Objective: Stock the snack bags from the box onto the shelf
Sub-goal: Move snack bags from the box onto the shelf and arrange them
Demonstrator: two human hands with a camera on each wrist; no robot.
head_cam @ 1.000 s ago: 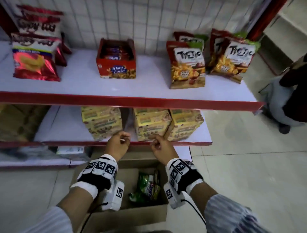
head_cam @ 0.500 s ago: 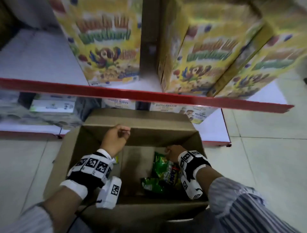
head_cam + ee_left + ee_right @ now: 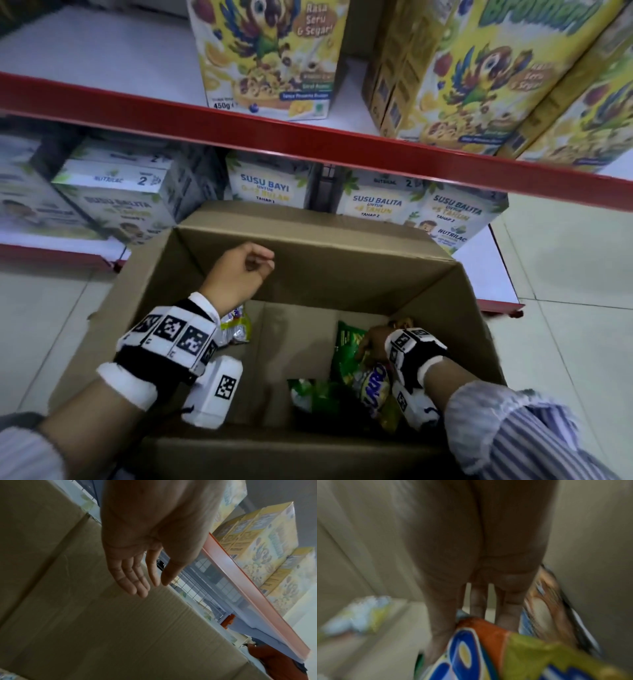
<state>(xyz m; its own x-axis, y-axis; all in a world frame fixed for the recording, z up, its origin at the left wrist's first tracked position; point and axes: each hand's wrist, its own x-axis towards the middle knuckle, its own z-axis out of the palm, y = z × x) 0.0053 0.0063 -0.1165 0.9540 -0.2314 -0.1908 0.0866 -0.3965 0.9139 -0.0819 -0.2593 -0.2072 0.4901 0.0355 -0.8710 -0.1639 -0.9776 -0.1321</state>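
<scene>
The red-edged shelf (image 3: 308,140) runs across the top of the head view, carrying yellow cereal boxes (image 3: 270,58) on its white deck, with white Nutrilac milk boxes (image 3: 376,202) on the level beneath. In front of that lower level stands the open cardboard box (image 3: 308,270).

At the bottom of the box, toward its right wall, lie the snack bags: a green bag (image 3: 346,342) leaning upright, and a yellow-and-orange bag with blue lettering (image 3: 375,390) across it. A pale yellow-and-white packet (image 3: 236,325) lies near the left wall, partly hidden under the left wrist.

The left hand (image 3: 239,274) hovers by the box's far wall with nothing in it; from the wrist camera its fingers (image 3: 132,580) reach out nearly straight and relaxed.

The right hand (image 3: 375,339) is deep in the box among the bags, its fingers (image 3: 506,608) pointing down behind the top edge of the yellow-and-orange bag; the blurred picture does not show whether they grip it.
</scene>
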